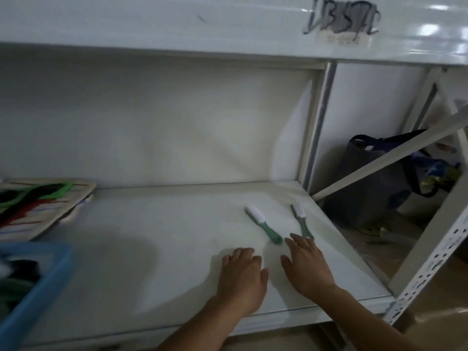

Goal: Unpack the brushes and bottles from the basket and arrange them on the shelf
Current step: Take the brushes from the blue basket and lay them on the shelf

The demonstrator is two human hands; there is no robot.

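Observation:
Two green-handled brushes with white bristles lie side by side on the white shelf (152,236), towards its right end: one brush (263,225) on the left, the other brush (300,221) on the right. My left hand (241,277) rests flat on the shelf just below them, holding nothing. My right hand (307,264) is spread beside it, its fingertips near the handle ends of both brushes. A blue basket (38,287) stands at the shelf's left front corner, with dark and green items inside, blurred.
A stack of striped flat pieces (45,206) lies at the back left of the shelf. Another white shelf board runs overhead. To the right stand perforated metal uprights (430,264), a diagonal brace and a dark bag (374,183) on the floor.

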